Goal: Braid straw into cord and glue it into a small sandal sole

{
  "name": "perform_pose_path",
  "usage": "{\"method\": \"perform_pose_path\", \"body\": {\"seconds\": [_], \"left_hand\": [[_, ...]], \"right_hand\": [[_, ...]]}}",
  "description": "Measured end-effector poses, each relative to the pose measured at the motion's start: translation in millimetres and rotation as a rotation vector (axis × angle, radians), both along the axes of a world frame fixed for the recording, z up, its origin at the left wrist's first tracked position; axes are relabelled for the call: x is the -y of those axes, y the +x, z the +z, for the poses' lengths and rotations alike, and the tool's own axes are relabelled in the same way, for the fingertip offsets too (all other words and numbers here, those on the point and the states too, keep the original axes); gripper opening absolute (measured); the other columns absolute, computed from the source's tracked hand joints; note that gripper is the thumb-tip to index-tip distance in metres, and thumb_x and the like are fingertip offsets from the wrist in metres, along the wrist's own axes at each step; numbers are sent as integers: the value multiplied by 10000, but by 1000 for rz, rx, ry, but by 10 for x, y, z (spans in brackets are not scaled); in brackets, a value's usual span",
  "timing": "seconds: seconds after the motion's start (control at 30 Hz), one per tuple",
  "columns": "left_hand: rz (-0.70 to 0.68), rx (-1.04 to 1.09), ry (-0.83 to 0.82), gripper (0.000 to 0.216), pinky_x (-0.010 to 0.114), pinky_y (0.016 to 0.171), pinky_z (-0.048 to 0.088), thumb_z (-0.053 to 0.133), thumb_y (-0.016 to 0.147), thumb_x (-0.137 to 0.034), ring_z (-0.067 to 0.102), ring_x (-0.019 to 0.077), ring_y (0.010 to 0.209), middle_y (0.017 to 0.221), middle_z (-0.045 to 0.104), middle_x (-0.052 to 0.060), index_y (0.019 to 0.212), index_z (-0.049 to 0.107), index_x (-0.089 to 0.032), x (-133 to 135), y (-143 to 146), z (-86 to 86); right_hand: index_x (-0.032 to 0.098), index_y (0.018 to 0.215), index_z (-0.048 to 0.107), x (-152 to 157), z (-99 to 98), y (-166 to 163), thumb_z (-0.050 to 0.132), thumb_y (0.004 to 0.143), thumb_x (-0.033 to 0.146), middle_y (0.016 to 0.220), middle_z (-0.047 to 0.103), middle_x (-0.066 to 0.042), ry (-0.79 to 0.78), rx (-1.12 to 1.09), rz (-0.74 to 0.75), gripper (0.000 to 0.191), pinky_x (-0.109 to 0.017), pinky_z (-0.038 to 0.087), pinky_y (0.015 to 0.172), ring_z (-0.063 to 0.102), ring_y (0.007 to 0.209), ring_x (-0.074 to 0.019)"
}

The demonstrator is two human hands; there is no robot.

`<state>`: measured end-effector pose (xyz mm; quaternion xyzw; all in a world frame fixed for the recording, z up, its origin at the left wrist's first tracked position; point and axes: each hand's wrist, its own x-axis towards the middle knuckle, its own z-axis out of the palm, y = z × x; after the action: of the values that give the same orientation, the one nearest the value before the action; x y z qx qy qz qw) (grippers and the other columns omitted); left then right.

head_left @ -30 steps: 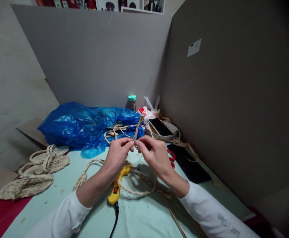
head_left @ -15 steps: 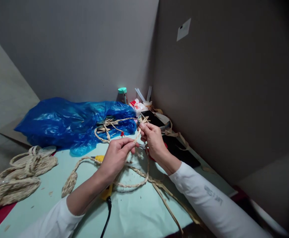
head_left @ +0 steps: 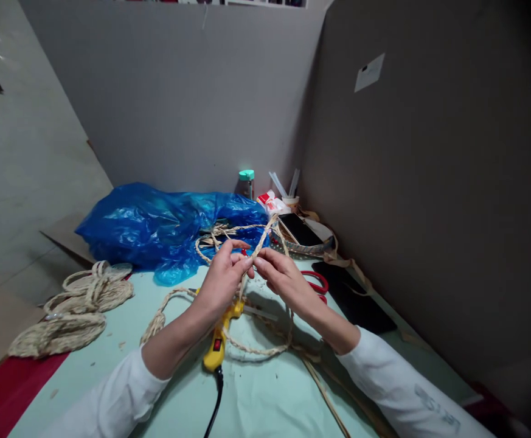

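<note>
A braided straw cord (head_left: 260, 242) rises from between my fingertips and loops over towards the back of the table. My left hand (head_left: 223, 275) pinches it between thumb and fingers. Close beside it, my right hand (head_left: 288, 283) has its fingertips closed on the same cord, almost touching the left thumb. More of the braid curves down below my hands onto the table. Under the left hand lies a yellow glue gun (head_left: 218, 345) with a red switch and a black cable. Red-handled scissors (head_left: 319, 281) rest just beyond my right hand, their blades hidden.
A crumpled blue plastic bag (head_left: 156, 222) spreads across the back left. Woven straw pieces (head_left: 71, 310) lie at the left edge. A phone (head_left: 299, 230) rests on a patterned container, near a cup of clear sticks (head_left: 291, 202). A dark flat object (head_left: 360, 298) lies right.
The view has shifted, so the table sits further right and lower. My hands have come closer together on the cord; the right hand has moved down from the frayed end.
</note>
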<state>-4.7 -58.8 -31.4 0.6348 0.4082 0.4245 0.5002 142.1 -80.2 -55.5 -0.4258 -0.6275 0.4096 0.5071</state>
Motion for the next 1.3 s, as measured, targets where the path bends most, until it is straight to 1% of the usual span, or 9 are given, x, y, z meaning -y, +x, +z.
{"method": "perform_pose_path", "body": {"seconds": [0.23,0.37,0.6,0.83,0.93,1.03,1.13,1.2,1.3], "left_hand": [[51,-241,227,200,242,488,349,511,848,-291,472,119,487,634,642,-18,996,592,-184,3,-41,40],[177,-447,510,178,284,613,395,572,866,-224,580,152,607,699,717,32,740,690,-180,3,-78,41],[302,-699,1079,237,321,617,374,536,935,-180,626,205,700,760,717,79,868,761,-142,102,-47,-153],[318,-873,1409,294,350,544,317,466,918,-24,553,227,607,662,688,107,1021,740,6,222,51,-189],[287,-901,1403,334,350,540,328,425,888,40,550,239,610,661,688,136,1061,710,68,277,97,-192],[212,-864,1341,280,357,593,380,492,912,-85,565,250,673,722,699,130,1023,737,-8,302,94,-151],[150,-551,937,287,382,734,423,533,922,-287,570,253,792,782,687,110,799,743,-134,242,34,-39],[156,-413,714,293,399,831,434,479,938,-299,586,250,895,895,695,116,875,720,-144,156,-7,34],[15,-346,474,268,326,709,490,497,903,-339,623,193,756,840,687,66,956,688,-158,21,-24,63]], "right_hand": [[164,696,635,-12,34,7,608,883,368,617,543,20,76,28,-114,278,-245,322,545,418,556,-106],[161,714,640,-41,-16,6,633,864,377,639,647,-20,78,-10,-215,263,-264,402,619,534,610,-141],[165,736,648,-27,7,-19,659,825,394,699,675,-32,58,-173,-239,246,-270,462,628,592,628,-150],[163,729,629,-18,24,-20,692,769,422,627,554,31,-82,-324,-214,269,-216,230,434,325,450,-59],[161,731,630,-50,-15,-18,726,729,423,629,534,39,-96,-363,-238,279,-215,253,464,343,481,-61],[163,730,627,-76,-25,-3,748,703,428,642,561,32,-91,-382,-254,293,-221,296,494,383,513,-74],[164,740,629,-73,1,5,737,714,440,643,584,26,-89,-373,-227,297,-226,297,485,369,495,-72],[167,730,623,-55,18,-6,714,732,463,636,584,23,-91,-346,-181,309,-228,308,482,380,487,-75],[172,733,614,-29,22,-36,651,779,505,635,594,5,-79,-267,-99,339,-237,353,496,462,506,-102]]}}
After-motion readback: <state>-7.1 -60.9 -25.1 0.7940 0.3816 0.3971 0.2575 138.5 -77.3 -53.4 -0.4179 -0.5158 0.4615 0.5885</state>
